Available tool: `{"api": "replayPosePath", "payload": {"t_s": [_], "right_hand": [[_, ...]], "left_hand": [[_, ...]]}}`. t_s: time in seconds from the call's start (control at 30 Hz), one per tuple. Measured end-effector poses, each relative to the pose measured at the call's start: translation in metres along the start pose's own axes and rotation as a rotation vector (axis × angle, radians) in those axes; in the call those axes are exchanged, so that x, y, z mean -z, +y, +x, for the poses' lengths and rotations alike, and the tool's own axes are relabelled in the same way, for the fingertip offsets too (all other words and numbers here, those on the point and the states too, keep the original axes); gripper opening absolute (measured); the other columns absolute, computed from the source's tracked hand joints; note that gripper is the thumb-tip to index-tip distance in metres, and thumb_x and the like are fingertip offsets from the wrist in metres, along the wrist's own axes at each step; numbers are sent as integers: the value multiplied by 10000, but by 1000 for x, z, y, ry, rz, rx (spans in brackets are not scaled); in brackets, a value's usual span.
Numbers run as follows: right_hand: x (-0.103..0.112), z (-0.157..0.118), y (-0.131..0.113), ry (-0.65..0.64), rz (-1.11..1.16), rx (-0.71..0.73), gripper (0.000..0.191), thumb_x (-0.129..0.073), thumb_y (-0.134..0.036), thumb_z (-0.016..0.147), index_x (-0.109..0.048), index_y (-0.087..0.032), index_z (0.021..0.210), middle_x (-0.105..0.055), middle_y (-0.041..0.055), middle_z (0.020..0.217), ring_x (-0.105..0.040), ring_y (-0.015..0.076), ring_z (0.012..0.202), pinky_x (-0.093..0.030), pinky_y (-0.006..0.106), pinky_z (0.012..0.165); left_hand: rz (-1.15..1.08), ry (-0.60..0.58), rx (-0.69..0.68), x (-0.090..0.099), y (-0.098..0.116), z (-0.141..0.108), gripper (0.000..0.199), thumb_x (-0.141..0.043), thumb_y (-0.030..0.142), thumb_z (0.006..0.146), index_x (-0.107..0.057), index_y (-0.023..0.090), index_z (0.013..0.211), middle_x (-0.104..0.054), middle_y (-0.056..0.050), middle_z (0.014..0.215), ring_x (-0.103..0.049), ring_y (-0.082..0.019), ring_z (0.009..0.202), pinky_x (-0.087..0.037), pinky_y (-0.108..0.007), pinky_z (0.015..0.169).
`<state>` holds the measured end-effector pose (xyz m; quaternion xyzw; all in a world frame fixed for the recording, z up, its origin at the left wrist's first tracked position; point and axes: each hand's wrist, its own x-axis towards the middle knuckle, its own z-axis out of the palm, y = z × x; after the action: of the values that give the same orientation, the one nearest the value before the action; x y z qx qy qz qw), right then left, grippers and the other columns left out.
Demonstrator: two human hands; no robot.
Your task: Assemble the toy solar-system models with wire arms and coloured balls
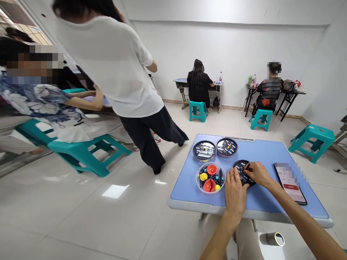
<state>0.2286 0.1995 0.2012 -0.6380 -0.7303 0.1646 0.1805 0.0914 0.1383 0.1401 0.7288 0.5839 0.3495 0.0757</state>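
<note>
A black round disc with small printed labels (240, 178) lies on the blue tabletop before me. My left hand (235, 189) holds it by the rim, fingers along its left side and thumb at its near edge. Over the disc, my right hand (257, 174) is closed in a pinch on a thin dark stick (246, 167), mostly hidden by the fingertips. Left of my hands stands a clear round tub (198, 186) containing red and yellow half-domes, small blue and yellow balls and several dark sticks.
Two more round containers with black printed tops (204, 148) (227, 146) sit at the table's far side. A phone (291, 186) lies at the right. One person in white (130, 72) stands to the left; others sit on green stools. A can-shaped object (275, 239) is below the table.
</note>
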Motion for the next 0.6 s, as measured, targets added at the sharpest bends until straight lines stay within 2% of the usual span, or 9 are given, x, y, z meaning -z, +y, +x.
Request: {"api": "replayPosePath", "payload": {"t_s": [0.33, 0.53, 0.6], "right_hand": [[-5, -9, 1, 17, -17, 46, 174, -525, -252, 836, -680, -174, 827, -708, 66, 786, -627, 194, 728, -405, 262, 638], [-6, -13, 10, 13, 65, 114, 267, -524, -327, 829, -651, -159, 994, -692, 69, 802, -632, 222, 733, -461, 320, 693], [-2, -15, 13, 64, 113, 110, 306, -530, -340, 822, -638, -168, 1051, -699, 72, 846, -639, 224, 748, -476, 334, 714]], "left_hand": [[9, 32, 16, 3, 6, -2, 774, -636, 172, 830, -238, 115, 1491, -453, -245, 1444, -434, -359, 1347, -423, -576, 1055], [27, 6, 20, 4, 9, -2, 782, -655, 172, 821, -254, 106, 1490, -432, -252, 1462, -423, -356, 1358, -428, -561, 1060], [36, 2, -16, 9, 11, -6, 773, -656, 189, 827, -260, 94, 1485, -427, -260, 1463, -417, -363, 1361, -446, -558, 1043]]}}
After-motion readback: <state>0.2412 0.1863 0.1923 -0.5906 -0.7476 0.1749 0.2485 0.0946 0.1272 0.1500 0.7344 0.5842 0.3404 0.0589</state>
